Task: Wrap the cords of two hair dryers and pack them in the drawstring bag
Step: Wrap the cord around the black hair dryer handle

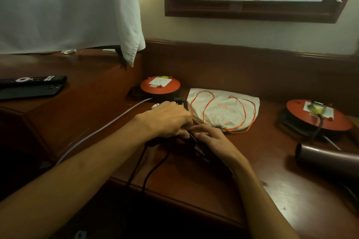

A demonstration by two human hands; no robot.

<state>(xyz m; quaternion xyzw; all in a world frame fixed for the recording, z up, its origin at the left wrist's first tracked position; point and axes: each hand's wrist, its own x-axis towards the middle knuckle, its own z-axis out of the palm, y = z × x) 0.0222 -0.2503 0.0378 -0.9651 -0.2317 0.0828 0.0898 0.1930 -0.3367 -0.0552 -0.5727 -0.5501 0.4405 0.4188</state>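
A black hair dryer (202, 148) lies on the wooden desk, mostly hidden under my hands. My left hand (168, 118) is closed over its front part and my right hand (213, 139) rests on its body. Its black cord (153, 167) loops down over the desk's front edge. A cream drawstring bag (223, 109) with orange strings lies flat just beyond my hands, its gathered mouth toward me. The second hair dryer (328, 163), dark brown, lies at the right; its cord (318, 128) runs up to a plug in the right reel.
Two orange extension reels stand on the desk (194, 176): one (160, 85) behind my left hand with a grey cable (101, 130) trailing left, one (318, 115) at the right. Two remote controls (31, 85) lie on the raised ledge at the left. A white cloth (68, 9) hangs above.
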